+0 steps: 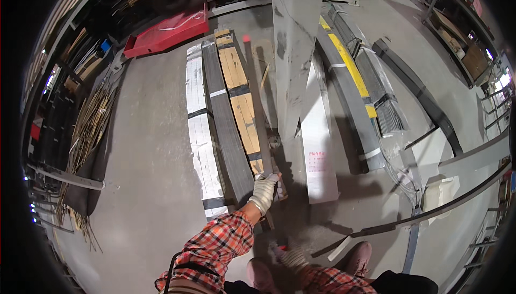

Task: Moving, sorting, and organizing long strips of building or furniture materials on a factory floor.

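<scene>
Gloved fingers (274,178) of our left hand (263,193) bend at the near end of the tan-wrapped bundle (244,108); whether they pinch it or merely press, we cannot tell. Our right hand (293,258) is blurred between our shoes (359,258), near something small and red, its fingers too smeared to read. The bundle lies on the floor (150,133), between a grey bundle (224,111) and the pillar (295,36). We would do well to settle our left palm squarely, wrist straight, toes clear.
</scene>
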Demonstrator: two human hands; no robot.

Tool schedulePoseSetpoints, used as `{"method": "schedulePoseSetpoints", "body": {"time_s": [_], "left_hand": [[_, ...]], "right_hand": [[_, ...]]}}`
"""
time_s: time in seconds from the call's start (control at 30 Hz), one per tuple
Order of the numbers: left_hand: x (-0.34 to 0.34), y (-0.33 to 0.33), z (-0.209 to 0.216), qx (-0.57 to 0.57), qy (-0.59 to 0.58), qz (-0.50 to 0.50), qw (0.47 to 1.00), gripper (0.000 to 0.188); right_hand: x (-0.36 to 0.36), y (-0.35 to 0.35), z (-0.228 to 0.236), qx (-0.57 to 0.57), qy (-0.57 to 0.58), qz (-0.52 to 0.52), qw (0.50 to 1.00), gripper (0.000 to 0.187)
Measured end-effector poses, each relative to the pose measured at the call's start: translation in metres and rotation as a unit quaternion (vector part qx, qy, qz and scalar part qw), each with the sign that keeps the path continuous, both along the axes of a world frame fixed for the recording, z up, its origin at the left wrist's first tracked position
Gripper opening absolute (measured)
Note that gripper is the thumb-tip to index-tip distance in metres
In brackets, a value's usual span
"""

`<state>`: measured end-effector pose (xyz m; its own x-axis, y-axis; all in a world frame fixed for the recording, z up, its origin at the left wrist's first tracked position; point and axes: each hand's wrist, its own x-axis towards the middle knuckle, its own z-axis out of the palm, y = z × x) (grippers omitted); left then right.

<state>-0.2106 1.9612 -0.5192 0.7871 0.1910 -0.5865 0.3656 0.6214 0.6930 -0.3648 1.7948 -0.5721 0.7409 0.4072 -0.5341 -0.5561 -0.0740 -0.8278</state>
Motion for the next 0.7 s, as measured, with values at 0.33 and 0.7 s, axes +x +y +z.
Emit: {"method": "schedulePoseSetpoints", "body": {"time_s": [0.33,0.7], "left_hand": [[0.024,0.041,0.056,0.724,0.077,-0.256,0.636,0.055],[-0.007,0.013,-0.018,0.829,0.044,-0.232,0.507,0.086]], "right_hand": [[0.084,0.020,0.008,-0.177,-0.167,0.096,0.965,0.048],[0.195,-0.019,0.073,-0.575,-0.376,0.041,0.726,0.097]]}}
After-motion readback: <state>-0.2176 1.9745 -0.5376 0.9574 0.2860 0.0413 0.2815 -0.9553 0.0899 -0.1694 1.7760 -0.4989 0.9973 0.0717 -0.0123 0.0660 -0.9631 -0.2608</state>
